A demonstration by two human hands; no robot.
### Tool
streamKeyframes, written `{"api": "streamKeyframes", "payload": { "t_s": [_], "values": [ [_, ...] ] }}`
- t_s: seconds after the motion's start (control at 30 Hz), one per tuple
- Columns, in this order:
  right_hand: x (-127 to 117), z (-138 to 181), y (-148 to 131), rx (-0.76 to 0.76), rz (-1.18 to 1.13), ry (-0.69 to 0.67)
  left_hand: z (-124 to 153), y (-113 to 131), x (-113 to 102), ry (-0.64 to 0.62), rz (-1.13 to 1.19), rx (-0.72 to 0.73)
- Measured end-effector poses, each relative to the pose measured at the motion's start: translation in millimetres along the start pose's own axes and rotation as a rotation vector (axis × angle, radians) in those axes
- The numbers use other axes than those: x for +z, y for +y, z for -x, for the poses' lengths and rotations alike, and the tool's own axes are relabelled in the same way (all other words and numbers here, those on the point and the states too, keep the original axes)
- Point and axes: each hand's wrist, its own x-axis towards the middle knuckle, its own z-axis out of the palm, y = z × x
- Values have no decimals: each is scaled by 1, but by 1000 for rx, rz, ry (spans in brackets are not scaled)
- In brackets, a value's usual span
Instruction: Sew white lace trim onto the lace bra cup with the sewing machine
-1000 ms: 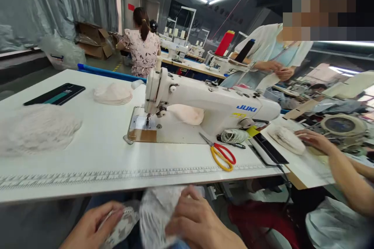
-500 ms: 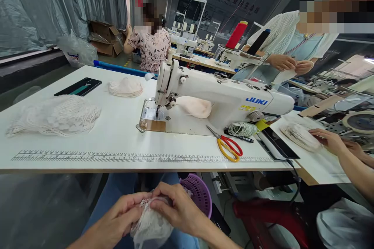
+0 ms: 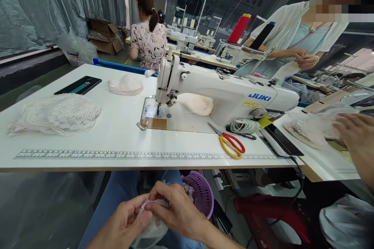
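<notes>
My left hand (image 3: 124,220) and my right hand (image 3: 173,208) are close together over my lap, below the table's front edge. Both are closed on one piece of white lace fabric (image 3: 152,229), pinched between thumbs and fingers. The cloth is bunched, and its lower part hangs beneath the hands. Above them on the table stands a white JUKI sewing machine (image 3: 222,85), with a pale cloth piece (image 3: 197,104) lying under its arm. A heap of white lace pieces (image 3: 58,114) lies on the left of the table, and a smaller stack of cream pieces (image 3: 126,85) lies behind it.
Scissors (image 3: 229,144) with red and yellow handles lie right of the machine, beside a coil of cord (image 3: 244,126). A black phone-like object (image 3: 78,85) is at back left. A purple basket (image 3: 201,194) stands by my knee. At right, a co-worker's hand (image 3: 355,132) handles pale cloth.
My hands have shifted slightly left and down, and the lace is now folded more tightly between them. The co-worker's hand at right has lifted sheer cloth off the pile.
</notes>
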Motion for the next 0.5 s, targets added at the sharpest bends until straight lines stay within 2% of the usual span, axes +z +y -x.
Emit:
{"api": "streamKeyframes", "payload": {
  "t_s": [0.07, 0.17, 0.33, 0.5],
  "values": [
    [0, 1, 2, 34, 34, 23, -3, -2, -3, 17, -41, -1],
    [-7, 3, 8, 52, -52, -4, 0, 1, -13, -19, -43, -96],
    [-15, 13, 19, -117, -278, -42, 12, 15, -28, -125, -29, -214],
    [-13, 18, 23, -175, -283, -107, 17, 21, -31, -171, -57, -291]
  ]
}}
